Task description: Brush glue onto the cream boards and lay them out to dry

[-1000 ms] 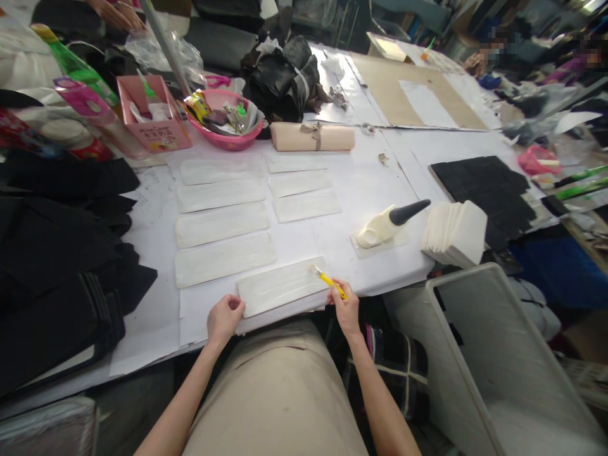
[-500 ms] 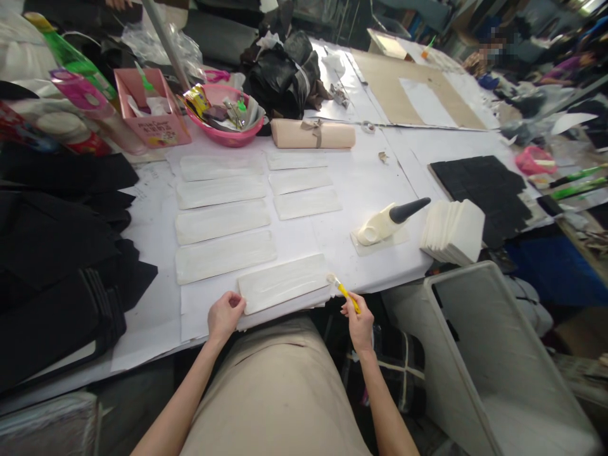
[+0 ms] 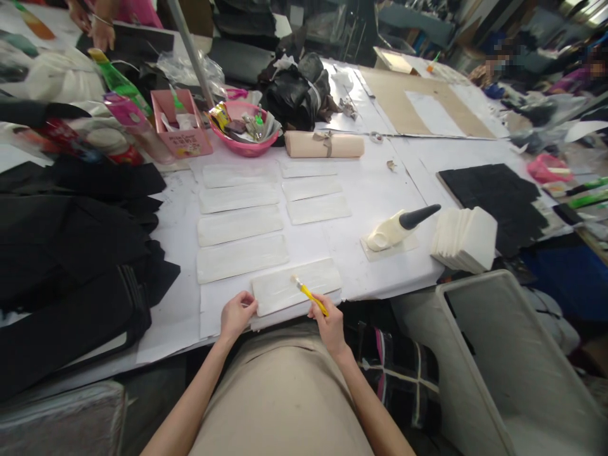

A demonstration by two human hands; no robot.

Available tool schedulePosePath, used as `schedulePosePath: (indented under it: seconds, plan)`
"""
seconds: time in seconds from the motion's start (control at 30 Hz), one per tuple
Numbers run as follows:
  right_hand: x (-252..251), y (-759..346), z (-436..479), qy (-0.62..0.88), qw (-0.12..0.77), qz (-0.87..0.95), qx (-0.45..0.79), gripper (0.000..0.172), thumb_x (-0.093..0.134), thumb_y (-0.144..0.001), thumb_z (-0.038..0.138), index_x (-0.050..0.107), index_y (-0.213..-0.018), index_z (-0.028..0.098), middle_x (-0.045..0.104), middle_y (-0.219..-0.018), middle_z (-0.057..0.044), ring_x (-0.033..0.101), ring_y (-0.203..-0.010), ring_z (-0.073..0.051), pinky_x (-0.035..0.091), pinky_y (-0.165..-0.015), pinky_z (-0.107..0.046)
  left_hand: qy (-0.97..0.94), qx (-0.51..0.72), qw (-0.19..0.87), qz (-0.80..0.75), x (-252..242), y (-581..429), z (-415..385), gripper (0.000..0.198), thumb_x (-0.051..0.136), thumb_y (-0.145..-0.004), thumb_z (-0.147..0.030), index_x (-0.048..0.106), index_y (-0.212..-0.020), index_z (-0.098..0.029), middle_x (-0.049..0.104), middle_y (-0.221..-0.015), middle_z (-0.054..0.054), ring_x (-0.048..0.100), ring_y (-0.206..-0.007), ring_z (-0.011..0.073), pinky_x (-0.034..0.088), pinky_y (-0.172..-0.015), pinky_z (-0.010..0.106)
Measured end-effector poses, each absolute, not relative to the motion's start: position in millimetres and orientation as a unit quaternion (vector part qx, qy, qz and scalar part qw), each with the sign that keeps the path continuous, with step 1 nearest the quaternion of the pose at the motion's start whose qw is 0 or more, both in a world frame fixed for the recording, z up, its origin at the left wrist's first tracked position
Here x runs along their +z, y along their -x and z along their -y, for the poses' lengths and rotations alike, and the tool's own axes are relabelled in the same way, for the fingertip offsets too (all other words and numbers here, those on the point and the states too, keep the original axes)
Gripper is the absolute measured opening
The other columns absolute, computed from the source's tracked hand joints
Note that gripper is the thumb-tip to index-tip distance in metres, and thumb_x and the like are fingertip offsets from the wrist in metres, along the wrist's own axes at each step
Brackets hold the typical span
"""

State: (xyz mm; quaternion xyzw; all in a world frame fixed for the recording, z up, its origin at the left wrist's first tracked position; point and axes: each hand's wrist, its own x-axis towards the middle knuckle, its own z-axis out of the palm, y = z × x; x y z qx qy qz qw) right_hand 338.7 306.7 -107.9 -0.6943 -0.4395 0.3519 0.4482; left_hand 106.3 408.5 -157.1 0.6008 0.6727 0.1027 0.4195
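Note:
My left hand (image 3: 239,315) pinches the lower left corner of a pale rectangular panel (image 3: 318,282) at the table's front edge. In my right hand (image 3: 329,323) is a yellow-handled brush (image 3: 313,299), its bristles over the middle of that panel, seemingly on its surface. Several similar pale strips (image 3: 242,258) lie in two columns beyond it. To the right, a cream bottle with a black tip (image 3: 389,233) lies tilted on a small pale piece.
Black fabric pieces (image 3: 71,234) are heaped at the left. A pink basket (image 3: 244,130), a pink box (image 3: 183,130) and a beige roll (image 3: 325,144) stand behind. White pieces (image 3: 465,237) and a grey bin (image 3: 475,354) are at the right. Another person's hands (image 3: 97,25) show at upper left.
My right hand has moved left with the brush, from the panel's right end to over its middle. My left hand still holds the corner. The camera view has shifted slightly.

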Motion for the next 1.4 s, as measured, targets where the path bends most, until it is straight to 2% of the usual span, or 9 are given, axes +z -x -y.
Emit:
schedulePosePath:
  seconds: [0.13,0.37,0.5,0.63,0.77,0.9,1.0,1.1,1.4]
  plan:
    - [-125,-326,-332,0.679,0.443,0.452,0.373,0.031,0.048,-0.094,0.041,0.063,-0.109,0.018,0.065,-0.075,-0.001,0.064,-0.062,-0.015,0.053,-0.063,-0.026,-0.599,0.108,0.434,-0.664,-155,-105,-409,0.009,0.056,-0.073,-0.031,0.056,-0.068,-0.023,0.066,-0.06,-0.004,0.064,-0.061,0.0168,0.041,-0.06,0.024]
    - [-103,-385,-303,0.79,0.483,0.329,0.185,0.037,0.051,-0.092,0.045,0.061,-0.111,0.015,0.066,-0.078,-0.004,0.066,-0.064,-0.017,0.055,-0.066,-0.029,-0.654,0.121,0.351,-0.659,-139,-106,-405,0.009,0.054,-0.076,-0.026,0.055,-0.068,-0.022,0.064,-0.07,-0.001,0.06,-0.067,0.0165,0.038,-0.061,0.025]
    - [-87,-390,-281,0.79,0.5,0.31,0.175,0.036,0.053,-0.092,0.045,0.06,-0.111,0.015,0.066,-0.078,-0.004,0.066,-0.064,-0.017,0.055,-0.063,-0.029,-0.706,0.136,0.265,-0.643,-129,-110,-399,0.011,0.049,-0.081,-0.023,0.055,-0.073,-0.022,0.063,-0.077,0.001,0.058,-0.068,0.0157,0.036,-0.062,0.026]
    - [-88,-375,-270,0.787,0.503,0.301,0.192,0.038,0.054,-0.092,0.046,0.06,-0.113,0.015,0.066,-0.079,-0.004,0.066,-0.065,-0.017,0.055,-0.062,-0.03,-0.719,0.144,0.255,-0.63,-129,-112,-394,0.011,0.048,-0.081,-0.021,0.056,-0.074,-0.021,0.063,-0.077,0.002,0.057,-0.065,0.0161,0.037,-0.062,0.027]
    - [-88,-368,-265,0.787,0.501,0.303,0.197,0.041,0.054,-0.092,0.046,0.06,-0.117,0.015,0.067,-0.079,-0.005,0.066,-0.065,-0.017,0.056,-0.063,-0.03,-0.683,0.182,0.318,-0.632,-128,-110,-395,0.007,0.05,-0.078,-0.021,0.054,-0.073,-0.021,0.063,-0.078,0.002,0.057,-0.066,0.0161,0.041,-0.065,0.028]
    - [-82,-374,-264,0.785,0.505,0.307,0.187,0.038,0.055,-0.091,0.046,0.059,-0.115,0.017,0.067,-0.08,-0.004,0.066,-0.066,-0.017,0.056,-0.065,-0.031,-0.58,0.283,0.507,-0.571,-116,-110,-399,0.01,0.054,-0.073,-0.025,0.046,-0.067,-0.022,0.064,-0.084,0.002,0.06,-0.072,0.0162,0.046,-0.07,0.028]
    - [-79,-384,-266,0.783,0.516,0.297,0.18,0.036,0.055,-0.092,0.045,0.059,-0.113,0.017,0.067,-0.08,-0.004,0.066,-0.066,-0.017,0.056,-0.064,-0.031,-0.531,0.324,0.601,-0.502,-96,-116,-404,0.019,0.059,-0.072,-0.029,0.042,-0.065,-0.022,0.059,-0.074,0.0,0.057,-0.071,0.016,0.045,-0.066,0.026]
    - [-78,-396,-268,0.778,0.542,0.265,0.173,0.037,0.055,-0.091,0.047,0.059,-0.112,0.016,0.067,-0.078,-0.004,0.065,-0.064,-0.018,0.056,-0.061,-0.031,-0.522,0.337,0.626,-0.472,-69,-129,-413,0.022,0.061,-0.073,-0.031,0.042,-0.065,-0.022,0.05,-0.067,-0.003,0.049,-0.065,0.0139,0.041,-0.06,0.024]
    - [-83,-440,-266,0.781,0.57,0.204,0.15,0.038,0.057,-0.089,0.048,0.059,-0.112,0.017,0.067,-0.078,-0.003,0.066,-0.064,-0.018,0.056,-0.061,-0.032,-0.557,0.378,0.659,-0.335,-6,-225,-475,0.023,0.064,-0.076,-0.028,0.044,-0.068,-0.021,0.046,-0.068,-0.003,0.045,-0.067,0.0129,0.038,-0.063,0.024]
